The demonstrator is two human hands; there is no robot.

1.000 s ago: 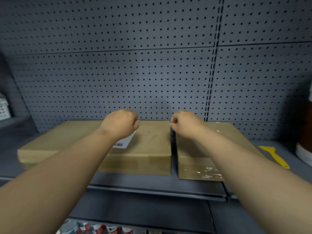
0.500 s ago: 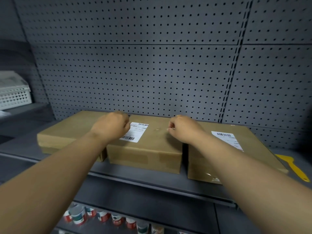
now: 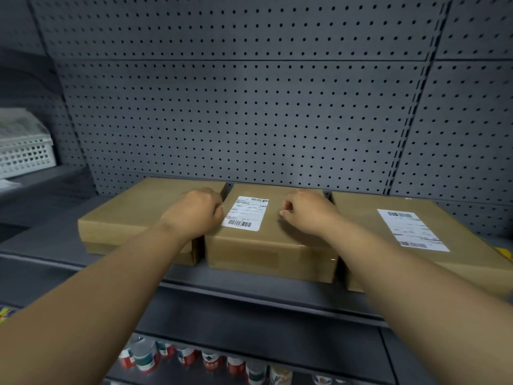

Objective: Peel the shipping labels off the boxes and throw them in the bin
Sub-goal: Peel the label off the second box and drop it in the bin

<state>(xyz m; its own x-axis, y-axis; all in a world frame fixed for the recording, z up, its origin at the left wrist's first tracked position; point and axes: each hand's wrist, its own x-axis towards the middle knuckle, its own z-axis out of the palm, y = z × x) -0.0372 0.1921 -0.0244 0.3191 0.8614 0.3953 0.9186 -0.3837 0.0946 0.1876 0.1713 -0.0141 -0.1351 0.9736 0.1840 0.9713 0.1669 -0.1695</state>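
Note:
Three brown cardboard boxes sit side by side on a grey shelf (image 3: 249, 290). The middle box (image 3: 266, 248) carries a white shipping label (image 3: 245, 213) on its top. The right box (image 3: 458, 262) has its own white label (image 3: 412, 230). The left box (image 3: 133, 220) shows no label. My left hand (image 3: 195, 212) is curled, resting at the middle box's left top edge, just left of the label. My right hand (image 3: 308, 213) is curled on the same box's top, to the right of the label. Neither hand holds anything. No bin is in view.
A grey pegboard wall (image 3: 249, 107) stands right behind the boxes. A white perforated basket (image 3: 25, 151) sits on a shelf at far left. Several cans (image 3: 194, 357) line the lower shelf. A bit of a yellow tool (image 3: 506, 252) shows at the right edge.
The view has shifted left and down, bringing all three boxes and both labels into sight. Both hands stay curled and now rest either side of the middle box's label.

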